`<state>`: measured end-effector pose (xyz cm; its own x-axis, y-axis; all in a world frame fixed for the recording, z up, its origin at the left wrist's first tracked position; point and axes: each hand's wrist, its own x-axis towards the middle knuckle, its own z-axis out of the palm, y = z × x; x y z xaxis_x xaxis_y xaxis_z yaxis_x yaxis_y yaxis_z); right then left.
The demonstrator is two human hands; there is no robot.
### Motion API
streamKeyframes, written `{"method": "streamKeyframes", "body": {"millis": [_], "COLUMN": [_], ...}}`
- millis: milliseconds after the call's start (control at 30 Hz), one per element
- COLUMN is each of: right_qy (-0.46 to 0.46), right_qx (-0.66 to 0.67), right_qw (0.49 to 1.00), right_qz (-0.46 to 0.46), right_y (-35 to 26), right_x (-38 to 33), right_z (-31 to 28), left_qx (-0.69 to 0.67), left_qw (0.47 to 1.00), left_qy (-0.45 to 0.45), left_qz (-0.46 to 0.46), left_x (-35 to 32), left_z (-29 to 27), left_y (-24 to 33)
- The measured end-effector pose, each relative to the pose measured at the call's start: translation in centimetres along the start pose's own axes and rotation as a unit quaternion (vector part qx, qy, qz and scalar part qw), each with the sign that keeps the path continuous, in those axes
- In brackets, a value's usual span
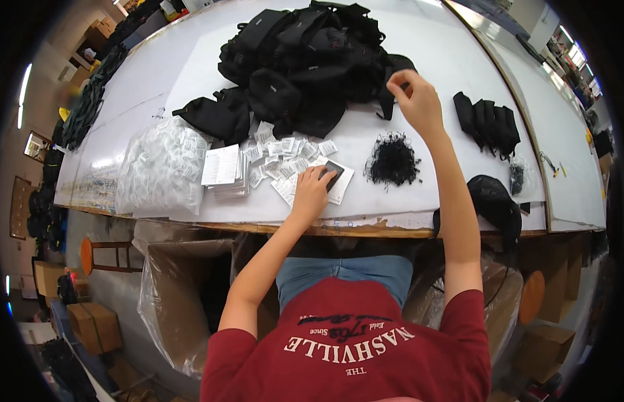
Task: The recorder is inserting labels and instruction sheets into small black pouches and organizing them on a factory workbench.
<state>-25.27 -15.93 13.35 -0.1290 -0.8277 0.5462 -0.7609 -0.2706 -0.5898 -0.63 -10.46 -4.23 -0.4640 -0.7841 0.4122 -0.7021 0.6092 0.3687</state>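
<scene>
My left hand (312, 190) is down near the table's front edge, its fingers curled over a small dark flat rectangular piece (334, 172). Under that piece lie white printed cards (343, 189). My right hand (417, 102) is raised, thumb and forefinger pinched together; whatever they may hold is too small to make out. Behind it rises a large heap of black fabric bags (305, 60). Between my hands on the table is a tangle of short black cords (393, 159). Small white labels (285, 154) lie scattered beyond my left hand.
Left of the labels stand a stack of white cards (223, 167) and a bulging clear bag of white packets (161, 167). Folded black bags (486, 126) lie at the right, with a black bag (494, 204) at the front edge. Plastic-lined boxes (184, 288) stand below the table.
</scene>
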Motion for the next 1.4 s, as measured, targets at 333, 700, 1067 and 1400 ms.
{"method": "streamKeyframes", "body": {"millis": [333,700,1067,1400], "right_qy": [-0.036,-0.047,-0.019,-0.147], "right_qx": [0.428,0.652,0.354,0.518], "right_qw": [0.895,0.672,0.902,0.777], "right_qz": [0.125,0.346,0.248,0.326], "right_y": [-0.6,-5.8,-8.5,-7.0], "right_x": [-2.6,-16.0,-17.6,-17.5], "right_z": [-0.5,2.0,1.6,2.2], "left_qx": [-0.069,-0.523,-0.344,-0.358], "left_qw": [0.99,0.817,0.924,0.921], "left_qy": [-0.046,0.066,0.063,0.072], "left_qz": [-0.115,-0.235,-0.155,-0.134], "left_x": [2.5,1.1,-0.5,-1.3], "left_z": [-2.0,-9.5,-10.6,-10.4], "left_y": [0.6,8.0,11.5,10.8]}}
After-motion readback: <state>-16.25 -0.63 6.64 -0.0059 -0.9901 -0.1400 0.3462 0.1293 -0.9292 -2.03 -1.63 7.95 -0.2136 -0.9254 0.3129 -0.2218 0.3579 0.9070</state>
